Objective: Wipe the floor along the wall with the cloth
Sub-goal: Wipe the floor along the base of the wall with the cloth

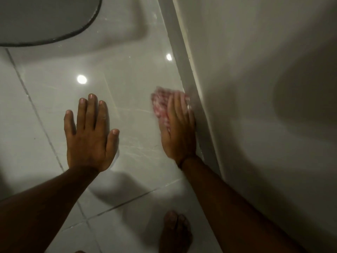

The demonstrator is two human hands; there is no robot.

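Right hand [179, 128] presses one cloth [161, 105]; left hand [90, 136] flat on floor [127, 70].

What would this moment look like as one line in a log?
right hand: presses cloth on floor beside baseboard | left hand: flat on floor, empty | cloth blurred

Cloth [161, 105], centre right of the frame: red-and-white pattern smeared by blur; lower part covered by the right hand [179, 132], full extent not determinable. Right hand fingertips [188, 107]: blurred against the skirting [182, 57]. Dark-rimmed object [45, 19], upper left: cut by top and left edges, kind undetermined. Foot [175, 232], bottom centre: cut by lower edge, dim.
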